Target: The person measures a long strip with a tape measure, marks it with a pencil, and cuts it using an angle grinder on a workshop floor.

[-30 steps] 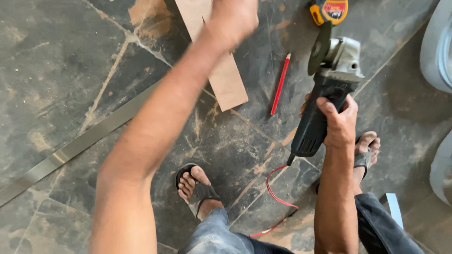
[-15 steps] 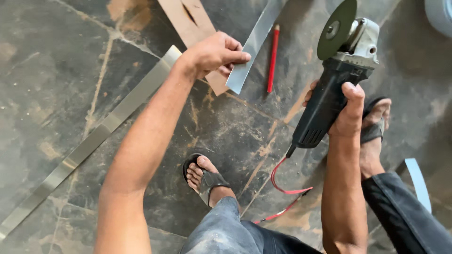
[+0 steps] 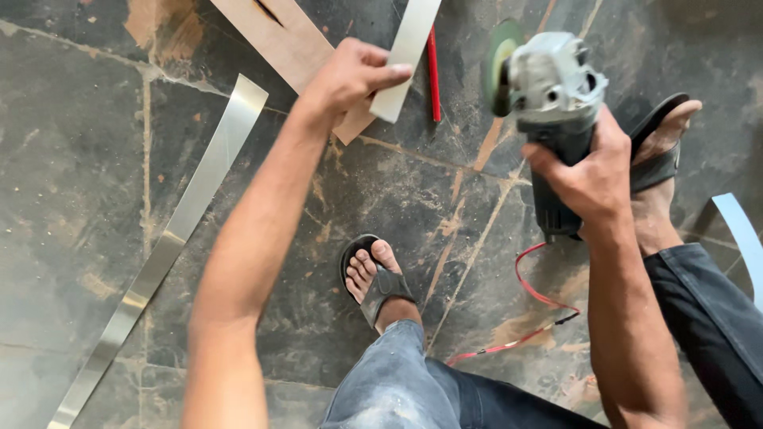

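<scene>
My left hand [image 3: 350,78] grips the near end of a short flat metal strip [image 3: 409,49] and holds it above the wooden board [image 3: 278,40] on the floor. My right hand [image 3: 586,171] is wrapped around the dark body of an angle grinder [image 3: 552,87], whose grey head and green-edged disc [image 3: 499,63] point away from me, to the right of the strip. A red pencil [image 3: 433,71] lies on the floor between the strip and the disc.
A long metal strip [image 3: 171,238] lies diagonally across the dark stone floor at left. The grinder's red cord [image 3: 528,290] trails by my sandalled feet [image 3: 373,274]. Another pale strip [image 3: 743,234] curves at the right edge.
My left hand has picked up the short metal strip and drawn it nearer. The grinder has come closer and more upright, and the view has shifted toward the board.
</scene>
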